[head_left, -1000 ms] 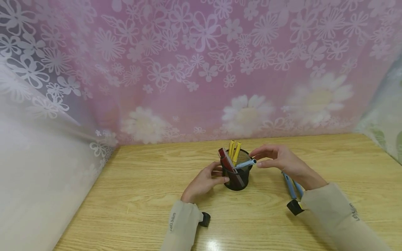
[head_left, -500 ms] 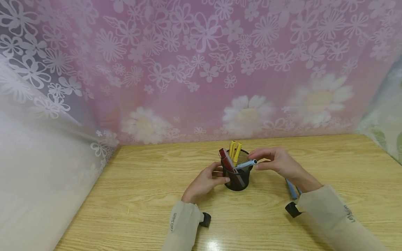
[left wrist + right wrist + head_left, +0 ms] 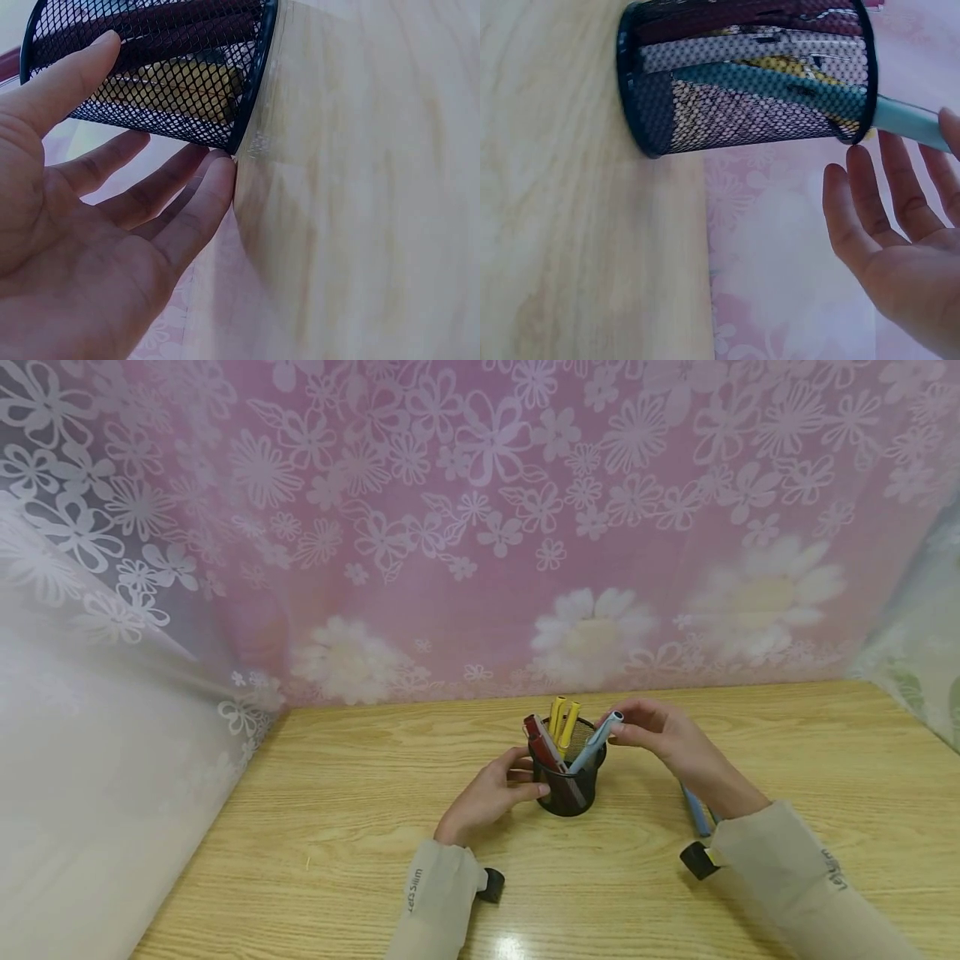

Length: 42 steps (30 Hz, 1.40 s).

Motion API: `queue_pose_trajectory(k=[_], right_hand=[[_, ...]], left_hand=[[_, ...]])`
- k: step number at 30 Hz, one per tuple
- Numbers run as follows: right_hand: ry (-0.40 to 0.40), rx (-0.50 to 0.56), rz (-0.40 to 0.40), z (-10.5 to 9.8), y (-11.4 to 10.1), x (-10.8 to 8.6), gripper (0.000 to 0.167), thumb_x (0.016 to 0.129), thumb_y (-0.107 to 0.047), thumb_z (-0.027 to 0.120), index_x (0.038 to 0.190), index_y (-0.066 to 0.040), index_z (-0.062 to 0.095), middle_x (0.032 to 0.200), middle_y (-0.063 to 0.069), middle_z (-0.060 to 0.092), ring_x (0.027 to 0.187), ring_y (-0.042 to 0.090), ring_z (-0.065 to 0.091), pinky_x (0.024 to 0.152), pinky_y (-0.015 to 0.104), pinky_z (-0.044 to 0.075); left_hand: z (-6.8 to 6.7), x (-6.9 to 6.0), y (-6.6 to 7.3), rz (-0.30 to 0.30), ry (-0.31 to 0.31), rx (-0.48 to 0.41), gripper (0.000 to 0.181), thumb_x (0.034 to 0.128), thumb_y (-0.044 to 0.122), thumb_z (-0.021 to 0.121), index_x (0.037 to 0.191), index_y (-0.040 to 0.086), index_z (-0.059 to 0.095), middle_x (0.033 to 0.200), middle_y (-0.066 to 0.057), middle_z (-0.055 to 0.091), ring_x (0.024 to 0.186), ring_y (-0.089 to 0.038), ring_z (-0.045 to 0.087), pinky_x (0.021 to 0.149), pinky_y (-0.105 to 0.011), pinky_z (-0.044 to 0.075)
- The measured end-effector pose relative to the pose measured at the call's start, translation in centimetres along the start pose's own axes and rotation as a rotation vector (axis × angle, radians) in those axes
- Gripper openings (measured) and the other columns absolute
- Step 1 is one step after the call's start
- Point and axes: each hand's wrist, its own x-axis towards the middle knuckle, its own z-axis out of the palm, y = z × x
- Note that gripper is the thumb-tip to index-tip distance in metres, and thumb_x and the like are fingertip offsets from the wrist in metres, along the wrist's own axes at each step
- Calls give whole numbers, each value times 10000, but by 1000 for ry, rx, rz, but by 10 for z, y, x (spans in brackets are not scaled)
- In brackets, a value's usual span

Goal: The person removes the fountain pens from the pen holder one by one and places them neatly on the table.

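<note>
A black mesh pen holder (image 3: 566, 797) stands upright on the table, also seen side-on in the left wrist view. My left hand (image 3: 491, 792) holds it from the left, thumb against the near side and fingers at the far side. At the right rim, my right hand (image 3: 663, 735) pinches the top end of a light blue pen (image 3: 596, 743) between thumb and fingers. The pen's lower part is inside the holder, visible through the mesh as a teal pen (image 3: 780, 86) in the right wrist view. Yellow pens (image 3: 567, 727) and dark red pens (image 3: 542, 745) lean in the holder.
Blue pens (image 3: 696, 812) lie on the wooden table (image 3: 337, 793) under my right wrist, partly hidden by it. A pink flowered curtain (image 3: 450, 568) hangs behind the table's back edge, and a pale curtain (image 3: 90, 777) hangs on the left.
The light blue pen has swung from a low slant over the rim to a steeper stance, its top end raised by my right hand. My left hand and the holder keep their places.
</note>
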Motion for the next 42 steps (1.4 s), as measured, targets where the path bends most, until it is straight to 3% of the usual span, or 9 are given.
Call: queue_pose_trajectory(k=[5,12,23,35,42], right_hand=[[-43,172,-99,-3,-3,3,248,1077,-111,518,1234,80,533,1203,104,659,1135,210,645,951,405,538],[-17,362,-150,-7,-8,4,169,1092,-79,457,1206,-65,581,1158,85,677,1110,218,654,867,459,576],[51,449,-127,-18,-14,5,125,1088,-109,477,1172,-57,553,1053,71,702,1021,216,692,791,477,592],[107,611,-119,-40,-15,-1,139,1086,-60,458,1121,-60,593,1008,78,699,962,231,708,773,456,602],[147,531,-35,-56,-7,-5,89,1076,-108,509,1103,-61,579,971,71,662,929,220,706,759,434,607]], left_hand=[[0,0,0,2,1,4,560,982,134,692,1495,74,474,1420,-131,530,1278,-323,538,1042,-491,450],[0,0,-1,3,1,8,555,983,140,692,1490,71,479,1414,-131,536,1275,-320,541,1035,-486,456],[0,3,-2,9,12,4,541,971,142,707,1470,79,508,1395,-126,556,1258,-311,555,1038,-494,449],[2,1,-2,8,1,-5,533,979,138,697,1471,77,501,1407,-126,545,1265,-314,550,1046,-492,443],[0,0,-1,11,1,13,533,980,150,695,1471,77,501,1406,-129,546,1266,-318,548,1049,-494,441]])
